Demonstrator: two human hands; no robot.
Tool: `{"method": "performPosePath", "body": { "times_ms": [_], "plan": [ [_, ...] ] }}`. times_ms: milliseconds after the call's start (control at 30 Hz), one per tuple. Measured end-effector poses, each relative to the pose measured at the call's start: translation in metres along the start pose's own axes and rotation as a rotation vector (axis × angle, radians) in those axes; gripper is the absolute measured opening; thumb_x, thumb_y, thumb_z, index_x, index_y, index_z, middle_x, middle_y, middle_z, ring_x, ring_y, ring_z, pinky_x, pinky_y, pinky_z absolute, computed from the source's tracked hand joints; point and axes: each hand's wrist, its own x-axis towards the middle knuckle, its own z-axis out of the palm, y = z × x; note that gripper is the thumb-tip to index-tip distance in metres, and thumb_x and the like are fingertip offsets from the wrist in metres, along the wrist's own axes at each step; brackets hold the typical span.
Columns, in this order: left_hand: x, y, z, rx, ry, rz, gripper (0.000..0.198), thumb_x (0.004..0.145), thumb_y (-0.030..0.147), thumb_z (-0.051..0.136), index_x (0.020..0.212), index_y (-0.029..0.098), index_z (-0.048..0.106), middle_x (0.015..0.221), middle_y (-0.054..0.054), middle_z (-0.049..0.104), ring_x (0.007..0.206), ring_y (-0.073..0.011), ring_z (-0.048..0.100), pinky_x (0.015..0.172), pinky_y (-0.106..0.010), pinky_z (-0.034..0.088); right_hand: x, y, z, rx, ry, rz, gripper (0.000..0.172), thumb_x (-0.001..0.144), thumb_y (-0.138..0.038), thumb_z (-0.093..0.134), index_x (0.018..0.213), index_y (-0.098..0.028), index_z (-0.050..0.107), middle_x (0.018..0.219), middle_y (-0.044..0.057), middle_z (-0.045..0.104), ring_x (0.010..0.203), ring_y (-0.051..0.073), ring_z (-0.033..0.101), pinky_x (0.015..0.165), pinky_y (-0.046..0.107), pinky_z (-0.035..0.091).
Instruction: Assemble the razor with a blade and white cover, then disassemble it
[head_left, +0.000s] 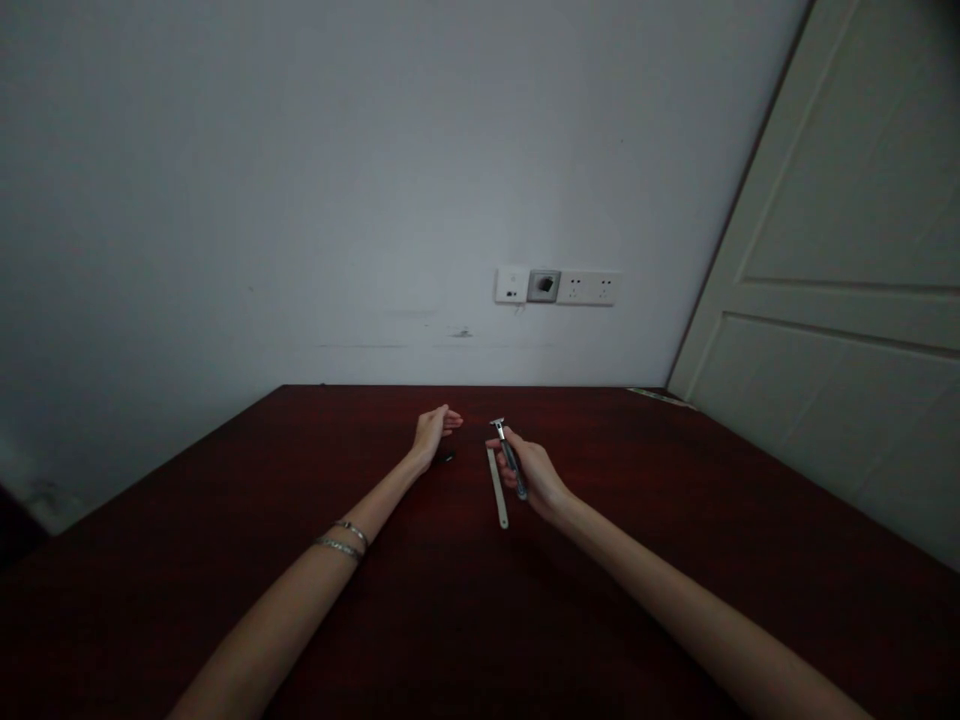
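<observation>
A razor (512,463) with a T-shaped head and a dark, silvery handle is in my right hand (536,472), its head pointing up and away from me. My thumb and fingers are closed round the handle. Just left of that hand, a thin pale strip like a steel ruler (497,490) with a hole at its near end lies lengthwise on the table; its far end is close to my fingers. My left hand (433,432) is open with its fingers loosely stretched to the right, holding nothing visible. Beside its wrist lies a small black object (448,457), too small to name.
The dark red table (300,620) reaches back to a pale wall. Wall sockets and switches (559,286) sit above its far edge. A white panelled door (847,300) stands along the right side. A flat pale strip (660,397) lies at the far right edge of the table.
</observation>
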Motion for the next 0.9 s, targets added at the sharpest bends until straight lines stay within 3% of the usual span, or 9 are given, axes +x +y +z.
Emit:
{"method": "performPosePath", "body": {
  "times_ms": [133, 300, 433, 567, 667, 767, 900],
  "plan": [
    [-0.002, 0.021, 0.002, 0.036, -0.063, 0.087, 0.027, 0.073, 0.035, 0.05, 0.073, 0.012, 0.064, 0.082, -0.011, 0.069, 0.077, -0.0186, 0.064, 0.064, -0.025, 0.046, 0.015, -0.017, -0.001, 0.021, 0.008, -0.041, 0.028, 0.073, -0.038, 0.057, 0.079, -0.012, 0.064, 0.054, -0.003, 0.05, 0.038, 0.005, 0.038, 0.036, 0.019, 0.029],
    [-0.004, 0.052, 0.0, 0.278, -0.138, 0.217, 0.02, 0.07, 0.028, 0.054, 0.072, 0.013, 0.067, 0.078, -0.008, 0.068, 0.076, -0.0189, 0.061, 0.064, -0.026, 0.046, 0.036, -0.031, -0.003, -0.17, 0.11, -0.262, 0.029, 0.064, -0.037, 0.067, 0.081, -0.014, 0.067, 0.064, -0.001, 0.06, 0.052, 0.008, 0.051, 0.048, 0.02, 0.04],
    [-0.009, 0.065, -0.001, 0.363, -0.272, 0.267, 0.016, 0.066, 0.024, 0.063, 0.077, 0.014, 0.069, 0.082, -0.008, 0.068, 0.08, -0.0199, 0.06, 0.075, -0.03, 0.046, 0.049, -0.034, -0.007, -0.379, 0.151, -0.45, 0.032, 0.063, -0.041, 0.068, 0.083, -0.016, 0.068, 0.081, 0.005, 0.068, 0.074, 0.017, 0.06, 0.062, 0.025, 0.045],
    [-0.018, 0.06, 0.008, 0.305, -0.482, 0.293, 0.028, 0.065, 0.024, 0.068, 0.091, 0.013, 0.066, 0.093, -0.01, 0.068, 0.086, -0.0198, 0.061, 0.082, -0.033, 0.045, 0.052, -0.03, -0.012, -0.49, 0.17, -0.529, 0.027, 0.063, -0.04, 0.069, 0.079, -0.018, 0.069, 0.088, 0.006, 0.068, 0.085, 0.02, 0.06, 0.071, 0.03, 0.047],
    [-0.024, 0.05, 0.019, 0.246, -0.626, 0.232, 0.032, 0.064, 0.023, 0.071, 0.093, 0.011, 0.064, 0.088, -0.01, 0.068, 0.082, -0.0184, 0.062, 0.081, -0.034, 0.046, 0.054, -0.023, -0.015, -0.5, 0.124, -0.541, 0.023, 0.063, -0.039, 0.069, 0.076, -0.019, 0.069, 0.085, 0.005, 0.068, 0.084, 0.02, 0.06, 0.073, 0.032, 0.047],
    [-0.029, 0.039, 0.031, 0.184, -0.657, 0.186, 0.032, 0.063, 0.022, 0.072, 0.091, 0.01, 0.064, 0.083, -0.008, 0.068, 0.077, -0.0176, 0.062, 0.079, -0.034, 0.047, 0.056, -0.017, -0.018, -0.495, 0.098, -0.535, 0.021, 0.062, -0.037, 0.07, 0.073, -0.019, 0.068, 0.08, 0.004, 0.067, 0.078, 0.017, 0.06, 0.071, 0.03, 0.047],
    [-0.033, 0.029, 0.045, 0.05, -0.606, 0.155, 0.032, 0.065, 0.023, 0.072, 0.092, 0.01, 0.062, 0.086, -0.008, 0.068, 0.08, -0.0184, 0.063, 0.079, -0.033, 0.047, 0.054, -0.014, -0.016, -0.435, 0.089, -0.485, 0.022, 0.06, -0.035, 0.071, 0.071, -0.017, 0.067, 0.074, 0.002, 0.066, 0.068, 0.014, 0.058, 0.065, 0.027, 0.047]
  ]
}}
